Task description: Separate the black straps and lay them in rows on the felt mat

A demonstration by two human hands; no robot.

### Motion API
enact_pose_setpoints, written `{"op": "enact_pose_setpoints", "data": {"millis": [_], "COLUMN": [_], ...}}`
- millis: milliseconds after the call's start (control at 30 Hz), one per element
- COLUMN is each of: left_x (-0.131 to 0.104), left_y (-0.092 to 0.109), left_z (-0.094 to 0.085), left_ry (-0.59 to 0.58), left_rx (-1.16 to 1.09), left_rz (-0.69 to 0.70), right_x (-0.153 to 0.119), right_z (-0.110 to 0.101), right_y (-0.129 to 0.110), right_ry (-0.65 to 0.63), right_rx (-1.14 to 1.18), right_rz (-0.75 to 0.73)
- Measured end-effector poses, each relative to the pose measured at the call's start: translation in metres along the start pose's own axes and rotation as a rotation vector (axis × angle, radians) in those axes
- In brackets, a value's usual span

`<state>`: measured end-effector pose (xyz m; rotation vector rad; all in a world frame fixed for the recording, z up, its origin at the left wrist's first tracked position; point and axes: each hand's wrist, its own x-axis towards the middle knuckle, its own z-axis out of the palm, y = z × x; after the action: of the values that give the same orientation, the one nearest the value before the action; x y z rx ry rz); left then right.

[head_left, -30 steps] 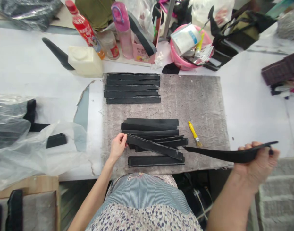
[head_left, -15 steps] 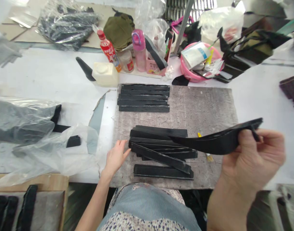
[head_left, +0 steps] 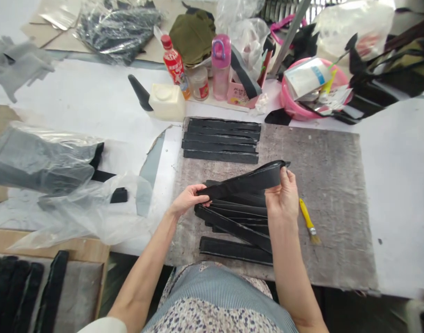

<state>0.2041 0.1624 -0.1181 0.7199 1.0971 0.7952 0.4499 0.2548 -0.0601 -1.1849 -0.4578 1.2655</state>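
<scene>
A bent black strip (head_left: 244, 180), which looks like more than one layer, is stretched between my hands above the grey mat (head_left: 322, 162). My left hand (head_left: 189, 200) pinches its left end between thumb and fingers. Its raised right end is gripped by my right hand (head_left: 284, 192). Beneath it lies a loose pile of black strips (head_left: 232, 224), some crossing at a slant. One separate strip (head_left: 236, 250) rests nearer my body. Toward the mat's far left, several strips (head_left: 220, 141) lie side by side in a row.
A yellow-handled brush (head_left: 305, 215) lies right of my right hand. Along the back stand a white square container (head_left: 167, 102), a red-capped bottle (head_left: 173, 62), a pink bottle (head_left: 221, 69) and a pink basin (head_left: 291, 104). Plastic-wrapped material (head_left: 41, 159) is at left, above a wooden tray (head_left: 83, 247) holding black strips.
My right hand has brought the strip leftward over the pile. My left hand has come off the pile's edge and taken the strip's left end. The camera view has shifted a little left.
</scene>
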Motion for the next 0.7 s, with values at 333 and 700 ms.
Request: {"op": "enact_pose_setpoints", "data": {"millis": [333, 700], "left_x": [0.047, 0.078], "left_y": [0.016, 0.012], "left_z": [-0.064, -0.081], "left_ry": [0.506, 0.644], "left_rx": [0.074, 0.278], "left_rz": [0.081, 0.107], "right_x": [0.045, 0.073], "right_z": [-0.027, -0.046], "right_y": [0.069, 0.092], "right_ry": [0.08, -0.024], "right_rx": [-0.359, -1.157], "right_rz": [-0.085, -0.281]}}
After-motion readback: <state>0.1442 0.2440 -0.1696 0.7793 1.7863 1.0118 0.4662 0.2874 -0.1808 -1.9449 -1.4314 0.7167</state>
